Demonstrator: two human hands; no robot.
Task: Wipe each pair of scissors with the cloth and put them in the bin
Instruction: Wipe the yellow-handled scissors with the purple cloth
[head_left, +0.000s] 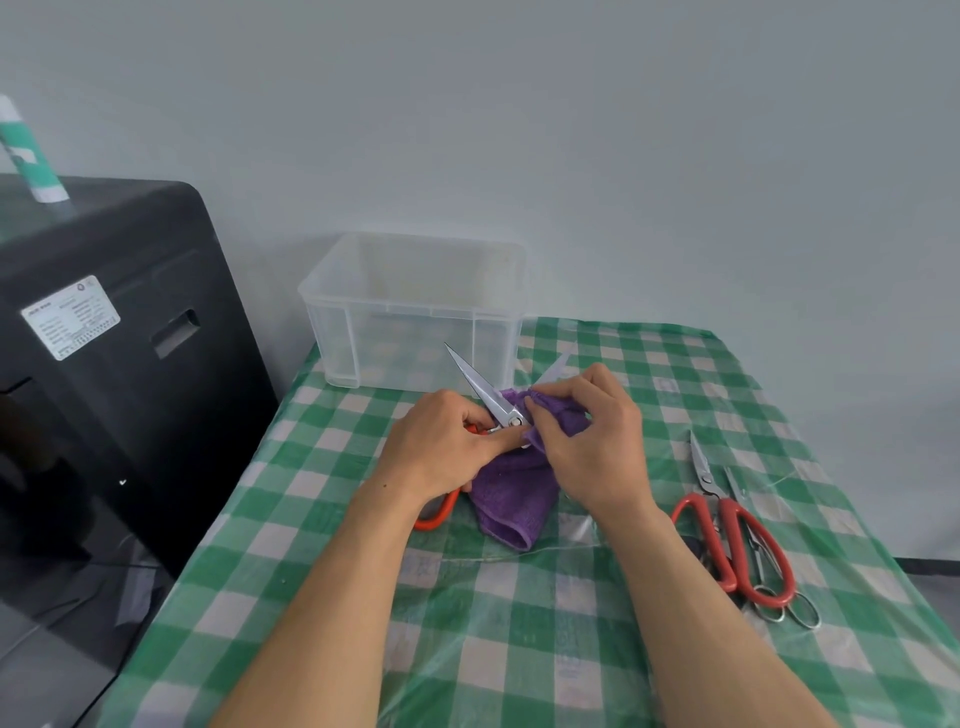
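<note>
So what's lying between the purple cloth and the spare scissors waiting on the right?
Only bare checked tablecloth, crossed by the wrist of the right hand, between the purple cloth and the spare scissors; head view.

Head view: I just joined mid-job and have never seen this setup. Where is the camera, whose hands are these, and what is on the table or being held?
No robot here: a person works with bare hands, and the one camera sits on their head, looking down. The left hand grips the open scissors near their red handles. The right hand pinches the purple cloth round one blade. On the checked table a clear bin stands at the back; I see no scissors in it. To the right lie a red-handled pair and a small metal pair, overlapping. A black appliance stands left of the table.
</note>
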